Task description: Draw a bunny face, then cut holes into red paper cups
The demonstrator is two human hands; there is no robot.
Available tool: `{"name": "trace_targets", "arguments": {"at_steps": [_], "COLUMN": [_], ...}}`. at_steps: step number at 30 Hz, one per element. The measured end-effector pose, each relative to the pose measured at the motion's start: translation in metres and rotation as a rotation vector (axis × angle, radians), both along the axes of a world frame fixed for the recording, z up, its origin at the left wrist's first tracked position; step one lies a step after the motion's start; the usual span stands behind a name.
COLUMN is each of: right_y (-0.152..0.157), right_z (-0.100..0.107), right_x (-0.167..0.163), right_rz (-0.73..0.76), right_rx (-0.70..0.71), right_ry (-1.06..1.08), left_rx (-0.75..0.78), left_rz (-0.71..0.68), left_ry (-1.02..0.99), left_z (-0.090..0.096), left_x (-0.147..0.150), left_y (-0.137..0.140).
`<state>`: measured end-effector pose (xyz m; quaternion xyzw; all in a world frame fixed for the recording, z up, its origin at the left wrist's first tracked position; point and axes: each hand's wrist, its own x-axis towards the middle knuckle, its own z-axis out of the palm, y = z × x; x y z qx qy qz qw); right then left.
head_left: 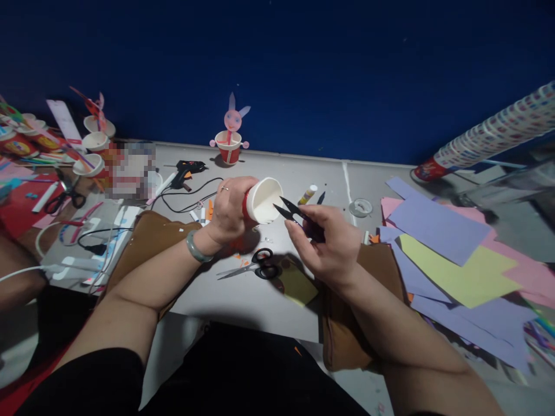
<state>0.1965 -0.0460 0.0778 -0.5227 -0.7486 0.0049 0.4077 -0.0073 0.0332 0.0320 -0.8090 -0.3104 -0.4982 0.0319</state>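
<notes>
A red and white paper cup (pixel 265 202) is gripped in my left hand (pixel 232 208), tilted so its white inside faces right. In my right hand (pixel 332 242) are black thread snips (pixel 299 216), their two pointed blades apart and their tips close to the cup's rim; I cannot tell whether they touch it. Below the hands, a pair of scissors with black handles (pixel 262 266) lies on the table. Beyond my left hand stands a red cup with a pink rabbit-eared paper figure (pixel 229 138).
Left of centre lie a black glue gun (pixel 188 172) with its cord and a white power strip (pixel 110 248). Purple, yellow and pink paper sheets (pixel 442 219) cover the right side. A tape roll (pixel 361 208) and a long stack of cups (pixel 489 133) are also there.
</notes>
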Motion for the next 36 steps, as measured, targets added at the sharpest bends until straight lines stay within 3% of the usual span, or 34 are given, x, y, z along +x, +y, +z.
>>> {"name": "trace_targets", "arguments": {"at_steps": [6,13,16,19,22,29,31,36], "right_y": [0.02,0.038,0.041,0.045,0.048,0.046,0.045,0.045], "right_z": [-0.015,-0.024,-0.028,-0.035,-0.041,-0.041,-0.041,-0.043], "right_x": [0.0,0.005,0.007,0.008,0.007,0.001,0.0,0.0], "right_rz": [0.0,0.147,0.261,0.336,0.352,0.415,0.433,0.417], "right_rx": [-0.132,-0.369,-0.438,-0.507,-0.571,-0.656,-0.658,-0.667], "right_ry": [0.377,0.577,0.583,0.639,0.685,0.651,0.629,0.626], "left_rx": [-0.282,-1.049,-1.229,-1.336,-1.348,-0.881,-0.899,-1.134], "left_rz": [0.0,-0.362,-0.468,-0.483,-0.441,-0.455,-0.477,-0.466], "left_ry": [-0.145,-0.456,-0.502,-0.511,-0.49,-0.388,-0.311,-0.221], "left_z": [-0.006,0.002,0.001,-0.003,-0.006,0.01,0.016,0.025], "left_x": [0.002,0.012,0.016,0.018,0.017,0.004,0.0,-0.001], "left_y": [0.002,0.005,0.003,0.0,0.0,0.01,0.01,0.006]}}
